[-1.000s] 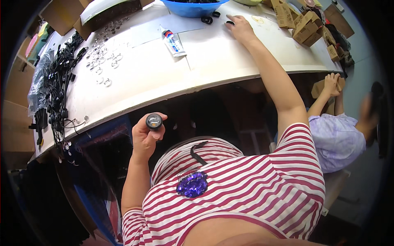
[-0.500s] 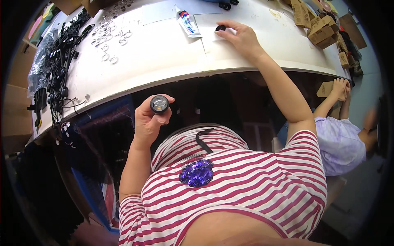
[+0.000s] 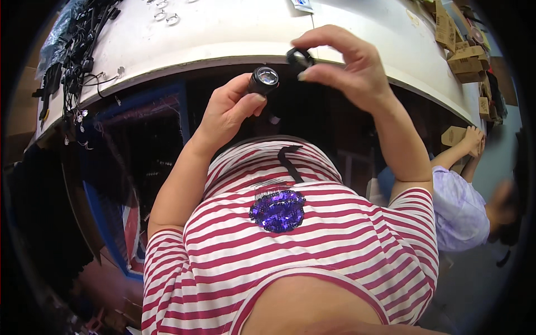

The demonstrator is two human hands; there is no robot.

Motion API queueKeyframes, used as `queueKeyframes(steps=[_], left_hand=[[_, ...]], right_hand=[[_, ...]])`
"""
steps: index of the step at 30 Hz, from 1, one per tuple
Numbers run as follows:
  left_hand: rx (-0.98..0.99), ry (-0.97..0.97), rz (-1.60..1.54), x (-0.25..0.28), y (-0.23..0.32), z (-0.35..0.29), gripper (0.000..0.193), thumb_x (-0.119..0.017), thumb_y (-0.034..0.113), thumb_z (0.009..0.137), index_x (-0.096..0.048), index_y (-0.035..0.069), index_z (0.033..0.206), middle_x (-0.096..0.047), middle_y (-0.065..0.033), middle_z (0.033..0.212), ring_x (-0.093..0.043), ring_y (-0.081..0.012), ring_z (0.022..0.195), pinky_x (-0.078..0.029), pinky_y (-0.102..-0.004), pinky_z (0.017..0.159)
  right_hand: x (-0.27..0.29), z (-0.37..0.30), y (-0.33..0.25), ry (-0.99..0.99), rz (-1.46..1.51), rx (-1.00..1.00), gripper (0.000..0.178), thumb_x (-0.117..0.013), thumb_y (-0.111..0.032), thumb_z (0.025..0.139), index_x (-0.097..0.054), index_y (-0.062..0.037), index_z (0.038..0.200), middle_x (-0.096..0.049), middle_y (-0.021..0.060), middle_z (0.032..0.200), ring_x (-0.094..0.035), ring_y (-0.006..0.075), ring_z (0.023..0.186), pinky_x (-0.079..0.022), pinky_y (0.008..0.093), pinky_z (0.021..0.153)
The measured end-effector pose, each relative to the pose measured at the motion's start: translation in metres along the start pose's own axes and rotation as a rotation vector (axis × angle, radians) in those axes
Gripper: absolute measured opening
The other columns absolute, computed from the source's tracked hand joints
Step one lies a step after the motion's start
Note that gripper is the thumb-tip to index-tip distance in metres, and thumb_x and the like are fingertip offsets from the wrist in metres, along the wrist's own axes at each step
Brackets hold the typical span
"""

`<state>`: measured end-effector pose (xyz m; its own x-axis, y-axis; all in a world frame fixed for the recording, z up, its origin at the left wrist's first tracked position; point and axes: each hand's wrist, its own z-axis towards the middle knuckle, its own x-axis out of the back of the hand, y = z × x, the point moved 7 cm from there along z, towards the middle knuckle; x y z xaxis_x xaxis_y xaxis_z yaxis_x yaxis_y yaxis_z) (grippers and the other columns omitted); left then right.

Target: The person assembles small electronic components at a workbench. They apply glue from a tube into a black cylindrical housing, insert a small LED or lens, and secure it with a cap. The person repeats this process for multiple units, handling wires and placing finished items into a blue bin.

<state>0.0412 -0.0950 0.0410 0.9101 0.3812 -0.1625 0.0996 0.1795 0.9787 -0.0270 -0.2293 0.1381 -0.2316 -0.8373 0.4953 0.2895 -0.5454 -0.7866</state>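
In front of my body, just off the table's near edge, my left hand [image 3: 226, 110] is wrapped round a short black flashlight [image 3: 264, 81]. Its round clear lens faces up. To its right, my right hand [image 3: 354, 67] pinches a black ring [image 3: 300, 58] between thumb and forefinger, and the ring's opening shows. A small gap separates the ring from the flashlight. The lower part of the flashlight is hidden by my left fingers.
The white table [image 3: 223, 33] spans the top. Black cables [image 3: 84, 61] lie at its left, with several clear round pieces [image 3: 172, 20] nearby. A white and blue tube [image 3: 302, 5] lies at the far side. Cardboard boxes [image 3: 466, 61] and a seated co-worker [image 3: 460, 206] are at right.
My right hand has lifted the black ring off the table and brought it toward me. My left hand has moved up and right with the flashlight. The view has shifted toward my body.
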Motion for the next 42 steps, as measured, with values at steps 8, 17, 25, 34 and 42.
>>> queueKeyframes(steps=[8,17,25,34,42], left_hand=[[0.038,-0.005,0.012,-0.002,-0.003,-0.001,0.017,-0.054,0.017,0.087,-0.056,0.002,0.095,-0.050,0.0021,0.070,-0.044,-0.0055,0.064,-0.038,-0.0194,0.059],[0.051,0.027,0.250,-0.007,-0.002,0.004,0.025,-0.051,0.018,0.086,-0.053,0.001,0.104,-0.049,0.0015,0.071,-0.041,-0.0051,0.061,-0.033,-0.0193,0.053],[0.067,-0.052,0.171,-0.009,-0.017,-0.003,0.035,-0.055,0.032,0.084,-0.053,-0.001,0.098,-0.045,0.0024,0.069,-0.038,-0.0057,0.058,-0.027,-0.0203,0.050],[-0.021,-0.008,0.202,-0.005,-0.017,0.005,0.034,-0.057,0.033,0.085,-0.053,0.001,0.097,-0.043,0.0051,0.065,-0.033,-0.0030,0.054,-0.021,-0.0189,0.048],[0.027,0.070,0.260,-0.009,-0.012,0.008,0.028,-0.055,0.029,0.087,-0.052,0.001,0.090,-0.041,0.0048,0.064,-0.034,-0.0032,0.055,-0.024,-0.0181,0.050]], right_hand=[[-0.029,-0.001,-0.002,-0.021,-0.064,0.060,0.028,-0.072,-0.014,0.070,-0.064,-0.0074,0.096,-0.063,0.0040,0.091,-0.056,0.0181,0.089,-0.046,0.0295,0.080],[-0.022,-0.009,-0.008,-0.063,-0.268,0.029,0.034,-0.071,-0.016,0.069,-0.063,-0.0063,0.100,-0.063,0.0081,0.087,-0.058,0.0220,0.083,-0.046,0.0303,0.074],[-0.023,-0.021,-0.015,-0.187,-0.004,0.178,0.023,-0.069,-0.017,0.067,-0.062,-0.0030,0.085,-0.062,0.0112,0.079,-0.061,0.0285,0.076,-0.048,0.0349,0.066],[-0.019,-0.025,-0.006,-0.097,-0.387,0.102,0.038,-0.066,-0.042,0.070,-0.057,-0.0056,0.078,-0.061,0.0088,0.072,-0.062,0.0277,0.068,-0.049,0.0347,0.059],[-0.015,-0.023,-0.009,-0.142,-0.393,-0.013,0.042,-0.062,-0.042,0.074,-0.060,-0.0011,0.082,-0.062,0.0165,0.070,-0.062,0.0324,0.069,-0.049,0.0380,0.064]])
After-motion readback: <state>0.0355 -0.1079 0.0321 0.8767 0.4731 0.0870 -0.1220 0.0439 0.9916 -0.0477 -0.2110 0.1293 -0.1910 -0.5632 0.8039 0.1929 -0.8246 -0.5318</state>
